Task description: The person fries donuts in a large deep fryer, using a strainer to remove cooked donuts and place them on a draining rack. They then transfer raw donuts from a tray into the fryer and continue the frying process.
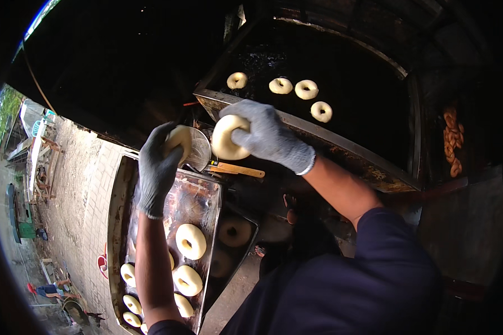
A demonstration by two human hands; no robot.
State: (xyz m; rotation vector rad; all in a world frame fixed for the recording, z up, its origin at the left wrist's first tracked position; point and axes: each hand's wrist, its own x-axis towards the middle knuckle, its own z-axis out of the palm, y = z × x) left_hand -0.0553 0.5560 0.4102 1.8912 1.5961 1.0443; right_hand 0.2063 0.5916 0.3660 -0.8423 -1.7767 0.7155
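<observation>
Cream-coloured, smooth raw dough ring [221, 139] hangs in the right hand [268, 134], which wears a grey knitted glove and grips the ring with the thumb hooked into its hole. Its broad face is turned toward the camera, the longer axis running roughly up and down the view. That forearm slants up and leftward from the lower right. Just left, the grey-gloved left hand [157, 162], its forearm nearly upright, clasps a second pale dough ring [183, 139], seen narrower and tilted. Between them sits a round wire-mesh strainer [200, 149]. Beyond, four pale rings [307, 89] lie in a dark, metal-rimmed vat [341, 138]; nearer, more rings [190, 241] rest on a stained rectangular metal tray [194, 195].
</observation>
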